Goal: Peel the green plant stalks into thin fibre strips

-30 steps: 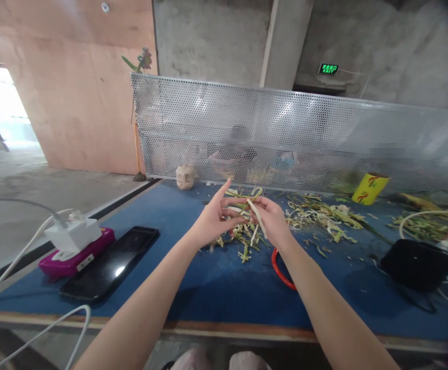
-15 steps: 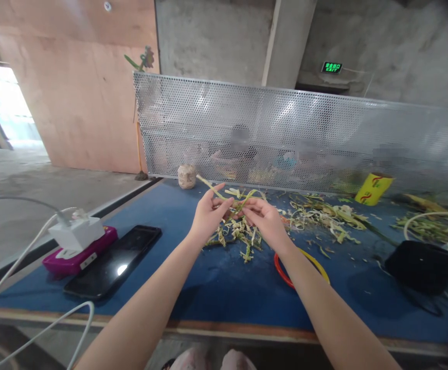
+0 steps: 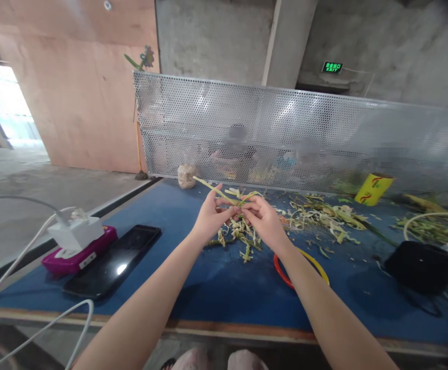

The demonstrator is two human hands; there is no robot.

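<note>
A thin yellow-green plant stem [image 3: 207,184] runs out past my left hand [image 3: 212,215], which is closed on it with thumb and fingers together. My right hand [image 3: 261,216] pinches the same plant piece near its other end, where a green strip curls up over the fingers. The fingertips of both hands nearly meet, and they hide the middle of the piece. Below them on the blue table lies a pile of pale green plant scraps [image 3: 247,239].
More peelings [image 3: 320,218] spread to the right, near a yellow can-shaped object [image 3: 373,189]. A red and yellow ring [image 3: 285,272] lies under my right forearm. At left are a phone [image 3: 115,262] and a purple power strip [image 3: 100,241]. A perforated metal screen [image 3: 208,113] stands behind.
The stem's free end has tipped slightly left and down. My left fingers have shifted a little along it towards my right hand, and the strip at my right fingers sits lower.
</note>
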